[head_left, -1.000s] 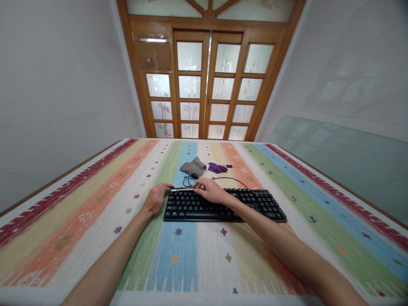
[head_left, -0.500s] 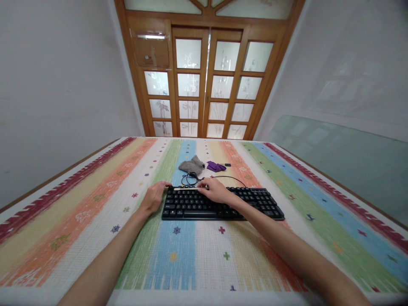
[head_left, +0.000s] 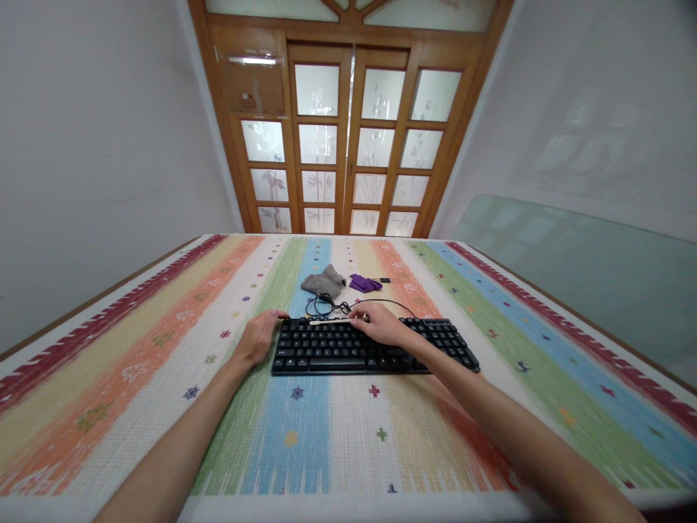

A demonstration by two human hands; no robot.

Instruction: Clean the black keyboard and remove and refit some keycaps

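One keyboard lies on the desk. At its far left corner is the left hand, grip unclear; the right hand's fingers pinch a pale stick above the top keys. Beyond: coiled cable, grey cloth, purple cloth.

We get soft daylight through the door panes, while the side walls look dim, the right one catching reflections. We notice a faint shadow under the right forearm, wide-angle stretching toward the edges, and soft lettering on the keyboard.
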